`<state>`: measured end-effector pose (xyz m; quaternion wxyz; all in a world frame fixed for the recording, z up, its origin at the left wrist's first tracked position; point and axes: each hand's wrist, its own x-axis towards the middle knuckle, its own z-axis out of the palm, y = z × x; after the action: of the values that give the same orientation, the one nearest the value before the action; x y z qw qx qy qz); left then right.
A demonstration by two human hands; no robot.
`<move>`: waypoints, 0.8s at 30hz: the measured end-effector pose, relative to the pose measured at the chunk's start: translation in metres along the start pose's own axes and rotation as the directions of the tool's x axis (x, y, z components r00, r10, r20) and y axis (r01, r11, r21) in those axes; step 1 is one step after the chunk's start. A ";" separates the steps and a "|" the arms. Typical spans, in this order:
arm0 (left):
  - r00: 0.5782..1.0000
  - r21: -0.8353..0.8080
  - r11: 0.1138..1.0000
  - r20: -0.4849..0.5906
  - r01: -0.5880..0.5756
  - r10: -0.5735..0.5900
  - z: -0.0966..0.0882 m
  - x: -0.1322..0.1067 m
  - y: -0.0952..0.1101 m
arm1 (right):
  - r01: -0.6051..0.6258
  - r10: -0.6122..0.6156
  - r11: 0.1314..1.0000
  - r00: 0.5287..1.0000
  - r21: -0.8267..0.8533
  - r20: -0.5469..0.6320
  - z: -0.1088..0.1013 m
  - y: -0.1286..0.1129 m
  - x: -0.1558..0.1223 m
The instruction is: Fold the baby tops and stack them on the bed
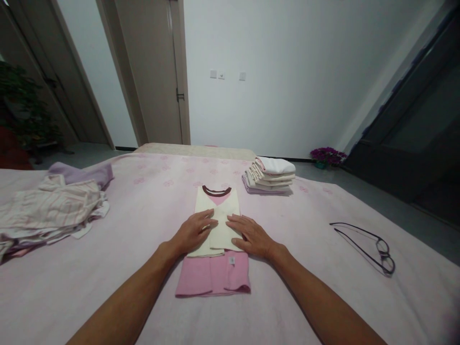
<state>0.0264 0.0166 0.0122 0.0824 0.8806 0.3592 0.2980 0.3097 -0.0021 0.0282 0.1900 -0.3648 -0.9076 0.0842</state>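
A pink and cream shirt lies face down in front of me, its cream sleeves folded over the middle and its dark red collar at the far end. On the left side of the cream part rests my left hand, fingers stretched out flat. My right hand lies on the opposite side, fingers spread and palm down. Neither hand grips the cloth. A small white label shows on the pink lower part, which sticks out toward me.
A neat stack of folded clothes stands at the back right. Loose rumpled clothes are heaped on the left. Black-framed glasses lie on the right of the pink bedspread. Beyond are a door and purple flowers.
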 end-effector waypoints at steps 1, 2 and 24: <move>1.000 -0.042 0.999 -0.013 -0.013 0.012 -0.004 -0.002 0.004 | 0.010 -0.010 1.000 1.000 0.007 -0.017 0.000 0.000 0.000; 1.000 -0.084 0.996 -0.017 -0.022 0.021 -0.007 -0.004 0.009 | 0.021 -0.021 1.000 0.999 0.016 -0.034 0.000 0.000 0.000; 0.985 -0.220 0.972 0.128 -0.085 0.115 -0.020 -0.011 0.022 | 0.274 -0.271 0.961 0.959 0.033 -0.078 -0.014 -0.019 -0.001</move>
<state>0.0211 -0.0086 0.0314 0.1864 0.9023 0.2736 0.2760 0.3042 -0.0166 0.0467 0.2404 -0.2348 -0.9397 0.0636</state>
